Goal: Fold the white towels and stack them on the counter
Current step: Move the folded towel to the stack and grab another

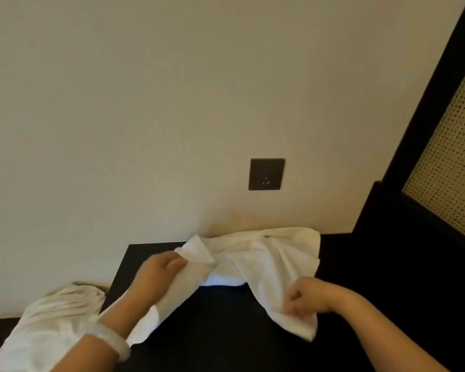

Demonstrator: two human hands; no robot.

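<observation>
surface (226, 334): dark and flat, stood against the pale wall (145, 116).
towel (269, 253): white, crumpled, lay by the wall.
second towel (51, 326): white, bunched at the left edge.

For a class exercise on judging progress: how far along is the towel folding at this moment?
Done: nothing that shows; no folded stack is visible on the counter. In hand: the left hand and right hand each grip an edge of one rumpled white towel, not yet folded. Left: fold it, fold the crumpled towel lying at the left, then stack both.
</observation>
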